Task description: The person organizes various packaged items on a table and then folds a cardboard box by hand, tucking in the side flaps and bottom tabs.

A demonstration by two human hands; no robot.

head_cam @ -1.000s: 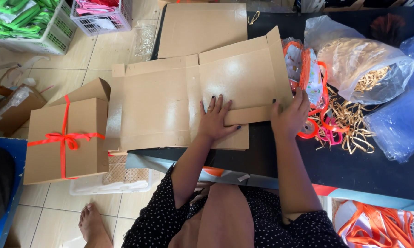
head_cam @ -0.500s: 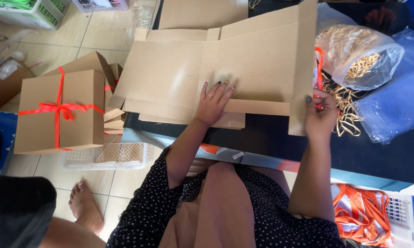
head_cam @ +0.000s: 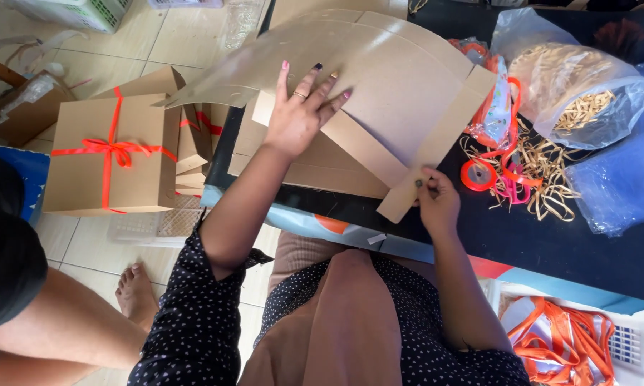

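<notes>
finished box: brown, tied with an orange ribbon (head_cam: 111, 154), on the floor
bag: clear, holding straw-coloured strips (head_cam: 572, 82), on the dark surface (head_cam: 551, 243)

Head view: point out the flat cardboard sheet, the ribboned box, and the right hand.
flat cardboard sheet (head_cam: 400, 93), head view, bare middle panel.
ribboned box (head_cam: 111, 154), head view, lid near the bow.
right hand (head_cam: 436, 204), head view, back of hand.

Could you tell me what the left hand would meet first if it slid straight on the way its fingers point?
The left hand lies flat on the brown cardboard sheet, fingers pointing up-right. It would probably just keep crossing that bare sheet.
</notes>
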